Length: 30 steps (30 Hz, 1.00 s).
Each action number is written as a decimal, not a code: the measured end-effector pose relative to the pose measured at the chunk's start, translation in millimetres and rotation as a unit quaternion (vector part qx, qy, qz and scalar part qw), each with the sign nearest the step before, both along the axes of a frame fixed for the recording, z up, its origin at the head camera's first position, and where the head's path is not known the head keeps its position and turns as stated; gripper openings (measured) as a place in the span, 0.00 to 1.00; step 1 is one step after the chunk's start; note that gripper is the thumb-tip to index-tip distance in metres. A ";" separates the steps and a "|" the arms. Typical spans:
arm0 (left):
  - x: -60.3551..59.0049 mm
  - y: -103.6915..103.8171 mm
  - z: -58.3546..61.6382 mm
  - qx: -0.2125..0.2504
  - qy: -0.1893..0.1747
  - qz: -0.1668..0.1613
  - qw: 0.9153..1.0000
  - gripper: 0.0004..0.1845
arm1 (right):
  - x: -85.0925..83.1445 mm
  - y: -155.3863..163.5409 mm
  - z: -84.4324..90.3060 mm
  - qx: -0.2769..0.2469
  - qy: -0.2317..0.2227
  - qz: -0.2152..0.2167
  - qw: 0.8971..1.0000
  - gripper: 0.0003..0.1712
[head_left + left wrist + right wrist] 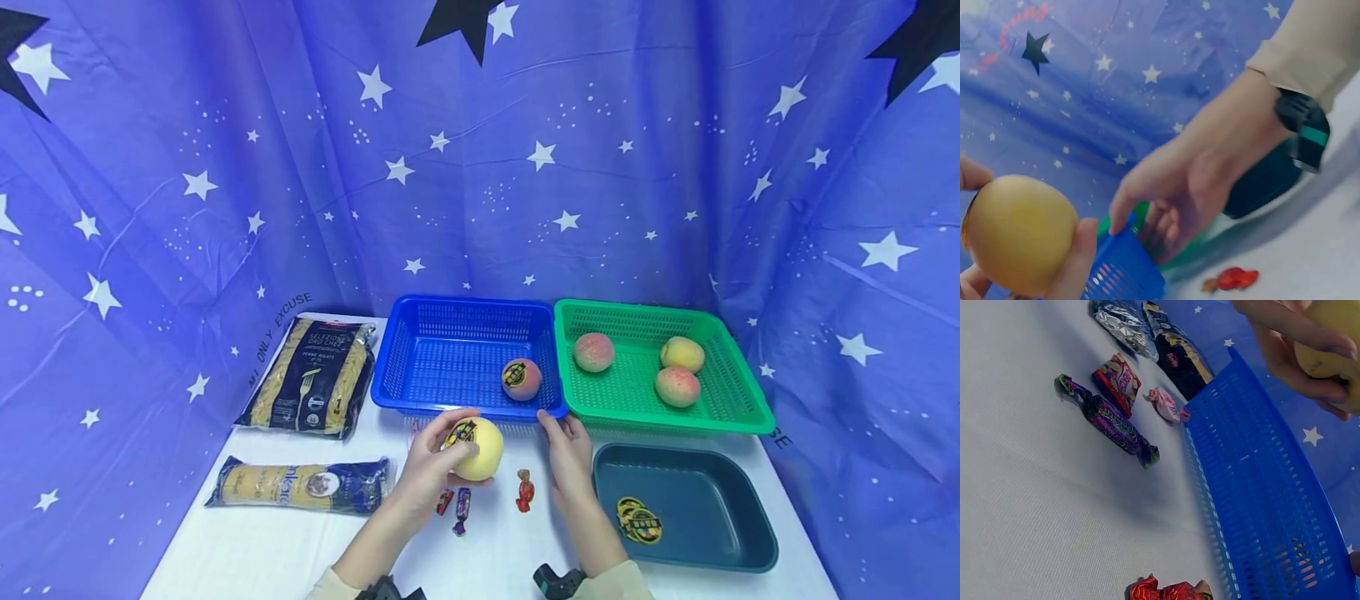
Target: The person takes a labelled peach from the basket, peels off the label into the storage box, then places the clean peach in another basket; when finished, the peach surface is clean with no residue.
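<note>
My left hand [433,460] holds a yellow peach [489,450] with a black-and-gold sticker, just in front of the blue basket [442,362]. Fingers and thumb wrap its sides in the left wrist view. At that basket's front right corner, my right hand [572,460] grips the rim, thumb on top and the other fingers curled below. A pinkish peach [528,379] with a similar sticker lies inside the blue basket. Beside it, the green basket [622,400] contains two pinkish peaches [594,352] and a yellow one [682,353].
Several wrapped candies, among them a red one [524,492] and a purple one [1113,425], lie before the blue basket. A dark teal tray [705,492] at right holds round stickers [640,522]. Two pasta bags [306,375] are at left. A starry curtain [480,225] stands behind.
</note>
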State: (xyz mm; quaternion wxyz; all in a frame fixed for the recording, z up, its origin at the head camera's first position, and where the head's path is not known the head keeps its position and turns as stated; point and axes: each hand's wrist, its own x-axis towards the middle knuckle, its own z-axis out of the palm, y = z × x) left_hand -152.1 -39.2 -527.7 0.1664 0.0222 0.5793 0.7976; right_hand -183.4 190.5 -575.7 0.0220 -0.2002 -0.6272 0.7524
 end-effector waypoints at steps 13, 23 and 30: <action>22.8 -5.9 -40.7 -0.201 0.178 0.021 0.963 0.47 | 4.5 -3.4 6.2 -0.011 0.003 -0.013 1.000 0.47; 31.8 -9.3 -41.9 -0.227 0.206 0.010 0.952 0.49 | 51.4 -9.7 29.6 0.052 0.026 0.062 0.996 0.24; 32.5 -12.9 -38.7 -0.271 0.254 0.010 0.928 0.51 | 78.1 -15.8 47.0 0.284 0.254 0.184 0.906 0.14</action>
